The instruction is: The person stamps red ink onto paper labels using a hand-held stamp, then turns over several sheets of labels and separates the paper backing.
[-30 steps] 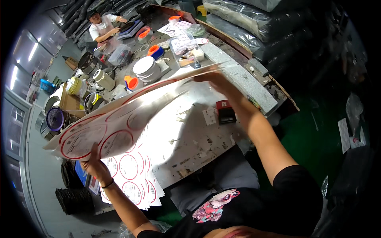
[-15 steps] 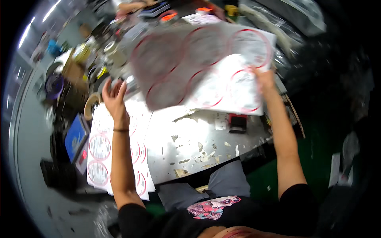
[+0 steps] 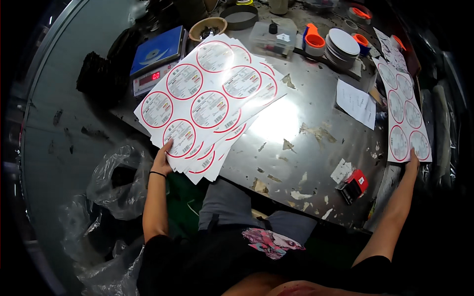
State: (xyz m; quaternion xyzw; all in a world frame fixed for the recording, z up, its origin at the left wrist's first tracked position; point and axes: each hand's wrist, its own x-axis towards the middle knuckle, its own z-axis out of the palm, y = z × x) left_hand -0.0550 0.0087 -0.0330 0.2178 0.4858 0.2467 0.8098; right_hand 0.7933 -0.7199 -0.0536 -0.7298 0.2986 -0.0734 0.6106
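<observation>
A fanned stack of white label sheets (image 3: 210,109), printed with red-ringed round labels, lies across the left part of the metal table. My left hand (image 3: 162,161) is closed on the near left corner of the stack, thumb on top and the other fingers mostly hidden under the paper. Far to the right, my right hand (image 3: 413,163) pinches the near edge of a single label sheet (image 3: 405,114), thumb on its face. That sheet lies along the table's right edge, its far end by other printed papers (image 3: 392,52).
On the metal table (image 3: 276,163) are a red-and-black stamp (image 3: 352,186), a written paper sheet (image 3: 356,103), orange tape dispensers (image 3: 313,39) and a pile of white discs (image 3: 342,45). A blue scale (image 3: 158,52) stands behind the stack. Clear plastic bags (image 3: 121,182) hang at the left.
My right hand has carried the sheet from above the table to its right edge and lowered it. My left hand, open before, now grips the stack's near corner. The view has turned.
</observation>
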